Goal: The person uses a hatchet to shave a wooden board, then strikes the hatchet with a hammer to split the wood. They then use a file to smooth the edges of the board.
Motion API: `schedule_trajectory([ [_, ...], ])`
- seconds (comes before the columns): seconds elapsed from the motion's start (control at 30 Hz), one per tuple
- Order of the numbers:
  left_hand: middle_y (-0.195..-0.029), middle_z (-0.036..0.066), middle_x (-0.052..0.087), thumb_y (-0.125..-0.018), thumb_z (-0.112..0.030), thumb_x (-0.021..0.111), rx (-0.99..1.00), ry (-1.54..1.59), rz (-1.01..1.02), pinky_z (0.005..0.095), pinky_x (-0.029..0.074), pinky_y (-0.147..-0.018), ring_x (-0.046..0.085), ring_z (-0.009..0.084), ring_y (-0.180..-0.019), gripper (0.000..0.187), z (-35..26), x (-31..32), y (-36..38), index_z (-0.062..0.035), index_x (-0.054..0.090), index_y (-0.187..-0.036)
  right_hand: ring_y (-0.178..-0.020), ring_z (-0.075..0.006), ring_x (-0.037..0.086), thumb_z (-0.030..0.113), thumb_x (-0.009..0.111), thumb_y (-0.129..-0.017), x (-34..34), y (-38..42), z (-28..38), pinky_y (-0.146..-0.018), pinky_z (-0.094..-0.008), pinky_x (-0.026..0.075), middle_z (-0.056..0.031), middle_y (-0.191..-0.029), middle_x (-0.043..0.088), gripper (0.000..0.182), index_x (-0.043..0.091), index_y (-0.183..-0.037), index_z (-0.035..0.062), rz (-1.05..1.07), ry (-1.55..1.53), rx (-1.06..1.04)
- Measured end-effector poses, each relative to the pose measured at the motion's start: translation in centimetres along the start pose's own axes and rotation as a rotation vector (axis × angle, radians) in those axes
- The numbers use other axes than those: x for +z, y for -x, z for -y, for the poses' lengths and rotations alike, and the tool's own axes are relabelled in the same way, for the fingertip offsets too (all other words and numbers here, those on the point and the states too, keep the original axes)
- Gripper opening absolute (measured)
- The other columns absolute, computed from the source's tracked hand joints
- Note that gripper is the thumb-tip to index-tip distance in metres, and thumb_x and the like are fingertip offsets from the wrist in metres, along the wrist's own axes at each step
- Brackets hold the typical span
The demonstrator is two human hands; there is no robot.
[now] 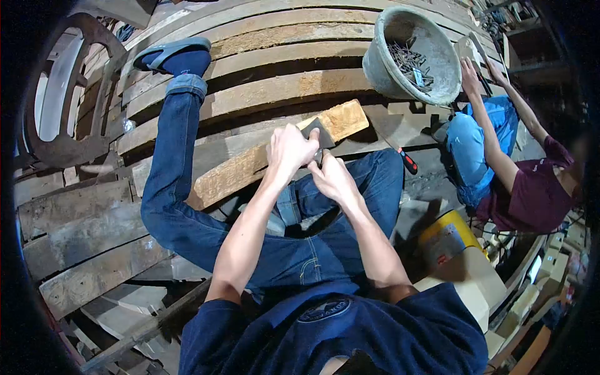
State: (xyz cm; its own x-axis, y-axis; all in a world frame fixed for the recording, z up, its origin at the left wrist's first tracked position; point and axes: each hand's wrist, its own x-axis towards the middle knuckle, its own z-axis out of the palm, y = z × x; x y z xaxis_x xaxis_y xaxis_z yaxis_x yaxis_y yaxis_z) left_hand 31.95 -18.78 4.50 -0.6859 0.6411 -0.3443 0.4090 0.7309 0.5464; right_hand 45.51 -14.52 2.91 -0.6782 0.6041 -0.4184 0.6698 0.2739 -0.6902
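A thick pale wooden beam [234,172] lies slantwise across the slats in front of me, between my legs. Over its middle, my left hand [289,150] is closed on a dark, flat, square-edged piece [320,134]. My right hand [335,179] is closed just below and to the right, at the near end of the same dark piece. My fingers cover much of it, so its exact kind is hidden. Right of the beam rests a thin tool with a red and black handle [408,161].
A grey bucket [376,59] holding many nails [409,65] stands on the wooden slats [275,59]. At right another person [531,187] sits with both hands on a piece of wood. A yellow container [453,234] is near my right knee; a metal frame [94,147] stands left.
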Motion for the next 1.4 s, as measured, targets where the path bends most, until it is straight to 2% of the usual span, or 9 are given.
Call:
schedule_trajectory([
  [0.33, -0.081, 0.033, 0.068, -0.085, -0.048, 0.068, -0.111, -0.017, -0.017, 0.0468, 0.057, -0.078, 0.071, 0.0424, -0.083, 0.058, 1.9, 1.7, 2.2, 0.0096, 0.071, -0.091, -0.098, -0.0484, 0.065, 0.041, 0.061, -0.095, 0.3, 1.5, -0.2, -0.080, -0.0538, 0.053, -0.0378, -0.097, 0.064, 0.058, 0.048, -0.114, -0.0123, 0.207, 0.063, 0.097],
  [0.53, -0.082, 0.033, 0.068, -0.085, -0.049, 0.067, -0.043, -0.001, 0.048, 0.0480, 0.056, -0.078, 0.070, 0.0432, -0.085, 0.058, -1.4, 2.3, 0.3, 0.0085, 0.071, -0.089, -0.090, -0.0515, 0.064, 0.037, 0.058, -0.096, -1.5, -0.6, -3.1, -0.074, -0.0522, 0.052, -0.0379, -0.084, 0.062, 0.051, 0.050, -0.098, -0.0131, 0.050, 0.051, -0.045],
  [0.77, -0.082, 0.031, 0.069, -0.085, -0.047, 0.066, 0.113, 0.022, -0.082, 0.0474, 0.056, -0.075, 0.071, 0.0431, -0.081, 0.055, -0.4, 3.3, 0.1, 0.0076, 0.073, -0.089, -0.092, -0.0500, 0.065, 0.044, 0.058, -0.095, -1.0, 0.1, -2.8, -0.076, -0.0553, 0.053, -0.0359, -0.087, 0.065, 0.058, 0.051, -0.108, -0.0115, 0.025, 0.047, 0.023],
  [1.13, -0.087, 0.032, 0.069, -0.086, -0.043, 0.067, -0.100, -0.011, 0.075, 0.0480, 0.056, -0.080, 0.070, 0.0432, -0.090, 0.054, 0.3, 0.6, 1.7, 0.0107, 0.069, -0.094, -0.096, -0.0495, 0.064, 0.030, 0.057, -0.097, -0.4, 1.2, -0.8, -0.076, -0.0516, 0.052, -0.0364, -0.091, 0.064, 0.047, 0.050, -0.111, -0.0144, 0.150, -0.052, -0.009],
  [1.17, -0.091, 0.033, 0.068, -0.086, -0.043, 0.067, 0.124, 0.148, -0.084, 0.0476, 0.055, -0.083, 0.069, 0.0429, -0.094, 0.052, 0.7, 2.1, 1.3, 0.0084, 0.070, -0.094, -0.096, -0.0494, 0.064, 0.030, 0.057, -0.097, -0.4, 0.9, -1.9, -0.076, -0.0519, 0.052, -0.0365, -0.091, 0.064, 0.047, 0.050, -0.111, -0.0140, 0.108, -0.052, -0.037],
  [1.2, -0.092, 0.033, 0.068, -0.086, -0.043, 0.066, -0.128, -0.042, 0.155, 0.0472, 0.055, -0.083, 0.069, 0.0429, -0.095, 0.051, -1.8, 0.5, 0.9, 0.0070, 0.071, -0.094, -0.097, -0.0492, 0.064, 0.029, 0.057, -0.096, -0.7, 0.5, -2.6, -0.077, -0.0522, 0.052, -0.0366, -0.091, 0.064, 0.046, 0.050, -0.112, -0.0137, 0.062, -0.051, -0.068],
  [1.27, -0.090, 0.033, 0.068, -0.086, -0.044, 0.065, 0.082, 0.050, -0.035, 0.0478, 0.056, -0.081, 0.069, 0.0436, -0.093, 0.052, -1.7, 3.2, -0.1, 0.0068, 0.072, -0.090, -0.095, -0.0500, 0.064, 0.037, 0.061, -0.094, -1.9, -0.6, -4.1, -0.080, -0.0534, 0.052, -0.0366, -0.090, 0.064, 0.050, 0.052, -0.105, -0.0115, 0.068, -0.049, -0.060],
  [1.3, -0.089, 0.032, 0.069, -0.086, -0.045, 0.065, -0.080, -0.017, 0.199, 0.0482, 0.056, -0.079, 0.070, 0.0434, -0.091, 0.052, -3.6, 1.7, -0.6, 0.0074, 0.072, -0.087, -0.093, -0.0497, 0.065, 0.037, 0.061, -0.094, -2.2, -1.1, -4.7, -0.079, -0.0534, 0.053, -0.0364, -0.089, 0.065, 0.051, 0.052, -0.104, -0.0113, 0.048, -0.035, -0.056],
  [1.4, -0.077, 0.031, 0.067, -0.086, -0.051, 0.065, -0.006, 0.003, 0.041, 0.0492, 0.055, -0.073, 0.070, 0.0417, -0.079, 0.060, -3.0, 3.3, -0.8, 0.0087, 0.070, -0.078, -0.087, -0.0484, 0.066, 0.039, 0.061, -0.094, -2.3, -1.5, -6.1, -0.074, -0.0529, 0.054, -0.0355, -0.086, 0.065, 0.052, 0.052, -0.102, -0.0115, 0.019, 0.023, -0.078],
])
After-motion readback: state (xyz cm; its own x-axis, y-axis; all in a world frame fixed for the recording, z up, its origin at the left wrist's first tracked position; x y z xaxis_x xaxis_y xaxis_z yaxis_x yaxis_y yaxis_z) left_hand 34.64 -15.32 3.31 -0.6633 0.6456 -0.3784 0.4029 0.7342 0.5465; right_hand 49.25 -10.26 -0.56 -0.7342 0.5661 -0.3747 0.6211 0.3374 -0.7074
